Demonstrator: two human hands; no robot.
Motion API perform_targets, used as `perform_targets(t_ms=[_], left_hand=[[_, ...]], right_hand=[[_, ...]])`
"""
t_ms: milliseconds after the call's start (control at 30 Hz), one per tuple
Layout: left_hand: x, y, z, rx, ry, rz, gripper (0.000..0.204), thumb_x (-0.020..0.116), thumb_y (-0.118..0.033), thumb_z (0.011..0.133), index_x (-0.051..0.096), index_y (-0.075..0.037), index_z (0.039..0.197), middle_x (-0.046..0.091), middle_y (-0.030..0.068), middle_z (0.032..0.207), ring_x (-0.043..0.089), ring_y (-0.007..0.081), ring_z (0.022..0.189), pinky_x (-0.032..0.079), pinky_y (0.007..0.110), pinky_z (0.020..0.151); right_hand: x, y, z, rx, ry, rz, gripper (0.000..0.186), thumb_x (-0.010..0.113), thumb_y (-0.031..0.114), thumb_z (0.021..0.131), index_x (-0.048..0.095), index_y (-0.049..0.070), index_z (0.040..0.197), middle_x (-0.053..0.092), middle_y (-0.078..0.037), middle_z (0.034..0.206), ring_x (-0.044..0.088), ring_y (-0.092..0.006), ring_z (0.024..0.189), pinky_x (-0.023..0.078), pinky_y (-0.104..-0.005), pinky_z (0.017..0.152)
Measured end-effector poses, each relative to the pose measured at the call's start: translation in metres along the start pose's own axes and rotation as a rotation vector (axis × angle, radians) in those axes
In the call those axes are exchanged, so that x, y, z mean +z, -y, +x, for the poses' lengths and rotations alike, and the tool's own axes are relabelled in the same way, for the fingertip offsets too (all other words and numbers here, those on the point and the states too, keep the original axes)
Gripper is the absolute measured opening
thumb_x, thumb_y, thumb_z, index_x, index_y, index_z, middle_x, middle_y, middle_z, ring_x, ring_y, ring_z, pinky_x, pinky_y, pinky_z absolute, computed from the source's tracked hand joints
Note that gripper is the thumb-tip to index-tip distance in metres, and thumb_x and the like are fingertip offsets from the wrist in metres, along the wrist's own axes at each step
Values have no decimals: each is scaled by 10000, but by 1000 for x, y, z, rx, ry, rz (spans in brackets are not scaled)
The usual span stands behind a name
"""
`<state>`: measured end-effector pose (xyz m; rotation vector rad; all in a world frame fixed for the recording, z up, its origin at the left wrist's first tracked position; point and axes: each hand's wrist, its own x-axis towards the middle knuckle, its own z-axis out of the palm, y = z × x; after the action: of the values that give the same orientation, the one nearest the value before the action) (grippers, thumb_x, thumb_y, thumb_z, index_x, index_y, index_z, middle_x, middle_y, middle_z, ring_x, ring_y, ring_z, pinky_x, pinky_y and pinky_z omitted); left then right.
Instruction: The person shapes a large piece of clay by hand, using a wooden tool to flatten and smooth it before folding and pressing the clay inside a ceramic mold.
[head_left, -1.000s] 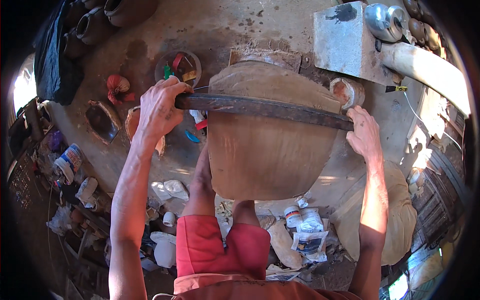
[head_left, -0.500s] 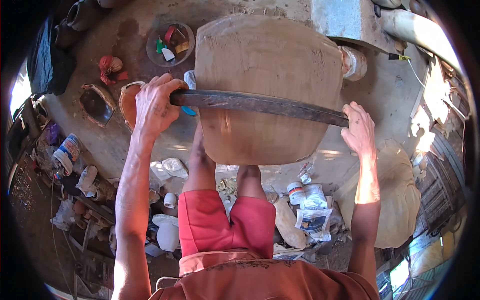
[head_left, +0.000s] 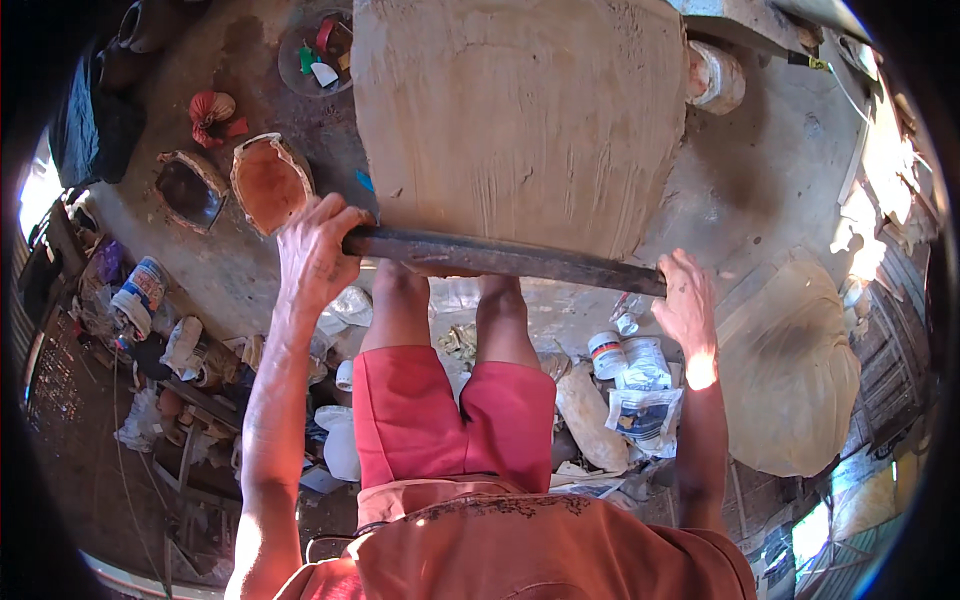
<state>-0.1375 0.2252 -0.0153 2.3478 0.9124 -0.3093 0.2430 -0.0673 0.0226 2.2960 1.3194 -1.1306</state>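
Note:
A long, dark, narrow bar spans the space between my two hands. My left hand is closed round its left end and my right hand grips its right end. The bar lies across the near edge of a wide, brown, clay-like slab, just above my knees. Fine drag streaks run over the slab's surface toward me. Whether the bar presses on the slab's edge at this moment I cannot tell.
Left of the slab sit a rough-rimmed reddish hollow form, a similar dark one and a red cloth bundle. A pale wrapped roll is at the right. A large beige covered heap stands beside my right arm. Clutter surrounds my legs.
Both hands have drawn the bar toward me, from across the slab to its near edge. More streaks show on the surface. The view has shifted, so the slab sits higher.

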Motion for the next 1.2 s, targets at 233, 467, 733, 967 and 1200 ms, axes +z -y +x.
perform_targets(t_ms=[233,467,733,967,1200], left_hand=[[15,-14,-28,15,-21,-1,353,719,-8,569,732,-137,897,593,42,831,605,290,822,504,416,724],[20,-26,-47,35,-36,54,411,683,-27,519,737,-147,908,555,18,793,564,264,765,456,387,668],[18,-38,-53,65,16,67,373,692,-105,532,746,-131,901,568,35,816,569,277,798,448,411,673],[20,-105,-90,51,115,14,458,731,-118,531,764,-101,987,601,42,854,597,298,848,477,437,711],[-33,-203,7,361,43,-140,616,881,-183,682,713,-159,1274,642,139,1335,595,384,1284,495,497,1064]], right_hand=[[45,-10,-29,-46,-29,65,415,739,46,608,641,27,1011,600,-152,1044,586,-381,1058,472,-506,863],[78,-8,-57,-5,5,95,407,772,53,588,639,39,973,598,-133,1037,586,-347,1063,466,-478,851],[93,-10,-74,14,-42,147,384,792,55,583,634,48,933,585,-121,1000,587,-343,1037,458,-469,857],[116,-49,-142,79,-137,206,330,748,46,567,597,46,861,544,-140,939,555,-370,971,408,-483,812],[237,-87,-273,527,-259,631,409,697,77,652,641,5,1050,615,-180,984,596,-394,988,446,-480,865]])
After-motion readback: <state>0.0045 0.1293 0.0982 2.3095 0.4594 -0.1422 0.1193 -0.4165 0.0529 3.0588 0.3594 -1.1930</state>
